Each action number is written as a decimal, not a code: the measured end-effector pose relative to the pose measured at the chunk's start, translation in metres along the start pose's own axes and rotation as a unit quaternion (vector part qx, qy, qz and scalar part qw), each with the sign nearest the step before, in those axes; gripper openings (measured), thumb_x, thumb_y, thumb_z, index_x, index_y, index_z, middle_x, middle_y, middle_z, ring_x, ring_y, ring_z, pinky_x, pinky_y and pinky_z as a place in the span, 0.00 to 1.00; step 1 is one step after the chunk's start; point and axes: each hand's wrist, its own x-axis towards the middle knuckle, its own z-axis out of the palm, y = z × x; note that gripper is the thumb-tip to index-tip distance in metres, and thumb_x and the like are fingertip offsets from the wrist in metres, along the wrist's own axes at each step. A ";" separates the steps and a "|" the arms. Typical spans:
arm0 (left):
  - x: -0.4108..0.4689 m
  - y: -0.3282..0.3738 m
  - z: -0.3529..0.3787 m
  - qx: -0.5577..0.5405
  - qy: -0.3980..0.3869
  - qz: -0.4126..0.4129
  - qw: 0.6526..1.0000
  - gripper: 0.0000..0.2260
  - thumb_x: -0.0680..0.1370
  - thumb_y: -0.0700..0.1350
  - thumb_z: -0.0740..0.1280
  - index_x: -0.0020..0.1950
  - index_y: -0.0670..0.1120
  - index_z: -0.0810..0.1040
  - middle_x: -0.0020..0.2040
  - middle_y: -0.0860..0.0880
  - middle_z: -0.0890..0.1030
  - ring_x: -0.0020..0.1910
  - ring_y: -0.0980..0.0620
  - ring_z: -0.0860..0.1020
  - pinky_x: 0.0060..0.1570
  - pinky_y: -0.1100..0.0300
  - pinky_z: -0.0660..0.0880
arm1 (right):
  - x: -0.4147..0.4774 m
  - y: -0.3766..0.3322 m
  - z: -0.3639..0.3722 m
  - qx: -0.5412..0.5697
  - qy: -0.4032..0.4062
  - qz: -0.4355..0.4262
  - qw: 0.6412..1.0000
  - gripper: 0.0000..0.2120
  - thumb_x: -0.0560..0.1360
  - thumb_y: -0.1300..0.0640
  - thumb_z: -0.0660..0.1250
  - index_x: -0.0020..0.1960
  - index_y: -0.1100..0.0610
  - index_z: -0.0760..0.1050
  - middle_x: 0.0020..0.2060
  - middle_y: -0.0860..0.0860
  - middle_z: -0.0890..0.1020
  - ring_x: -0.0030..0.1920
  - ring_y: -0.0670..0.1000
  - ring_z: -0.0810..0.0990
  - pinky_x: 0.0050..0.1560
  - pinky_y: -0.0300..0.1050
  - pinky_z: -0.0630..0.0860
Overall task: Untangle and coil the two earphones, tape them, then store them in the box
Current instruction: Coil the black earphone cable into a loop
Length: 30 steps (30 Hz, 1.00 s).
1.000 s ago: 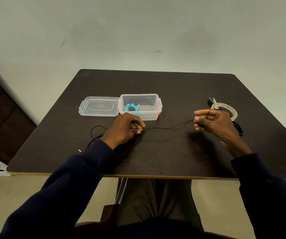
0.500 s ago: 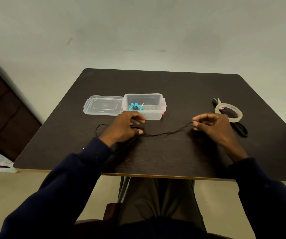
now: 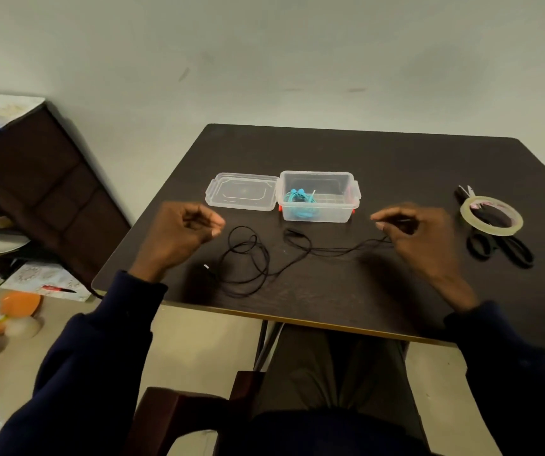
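left hand (image 3: 182, 232) let go, fingers curled empty | black earphone (image 3: 258, 248) beside it | right hand (image 3: 409, 235) fingers pinch its end

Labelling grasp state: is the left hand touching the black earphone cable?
Apart. Head view: bare table shows between the curled left hand and the black earphone cable.

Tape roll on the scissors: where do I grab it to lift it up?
Probably pinch the left rim of the tape roll from above: fingers in the hole, thumb outside. It lies flat on the scissors with the hole facing up, so the thin wall is easy to pinch. The right hand, pinching the black earphone, is nearest that side.
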 end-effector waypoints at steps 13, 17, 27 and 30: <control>-0.032 -0.033 0.004 0.101 -0.105 0.021 0.989 0.12 0.70 0.30 0.77 0.44 0.47 0.86 0.44 0.52 0.84 0.42 0.60 0.82 0.43 0.70 0.77 | -0.014 -0.083 0.108 0.048 -0.230 -0.080 0.969 0.19 0.72 0.56 0.78 0.62 0.52 0.80 0.50 0.45 0.83 0.49 0.41 0.80 0.46 0.32 0.76; -0.032 -0.032 0.023 0.090 -0.080 0.051 0.991 0.10 0.72 0.32 0.75 0.45 0.46 0.86 0.43 0.51 0.84 0.40 0.59 0.82 0.42 0.69 0.77 | -0.011 -0.064 0.089 0.005 -0.224 -0.078 0.971 0.10 0.75 0.58 0.75 0.56 0.51 0.84 0.49 0.44 0.84 0.49 0.40 0.80 0.51 0.40 0.81; -0.010 0.011 0.101 0.057 -0.118 0.114 0.985 0.12 0.76 0.31 0.70 0.54 0.46 0.81 0.47 0.52 0.82 0.46 0.58 0.82 0.51 0.60 0.81 | -0.019 -0.042 0.064 -0.013 -0.272 -0.024 0.962 0.29 0.73 0.51 0.77 0.70 0.40 0.71 0.61 0.44 0.76 0.54 0.40 0.75 0.51 0.31 0.73; -0.010 0.022 0.116 0.071 -0.122 0.161 0.977 0.11 0.77 0.32 0.69 0.55 0.45 0.79 0.47 0.53 0.80 0.47 0.57 0.80 0.49 0.63 0.79 | -0.017 -0.033 0.055 -0.044 -0.247 -0.023 0.968 0.23 0.74 0.54 0.76 0.67 0.45 0.75 0.57 0.46 0.77 0.52 0.40 0.74 0.50 0.30 0.70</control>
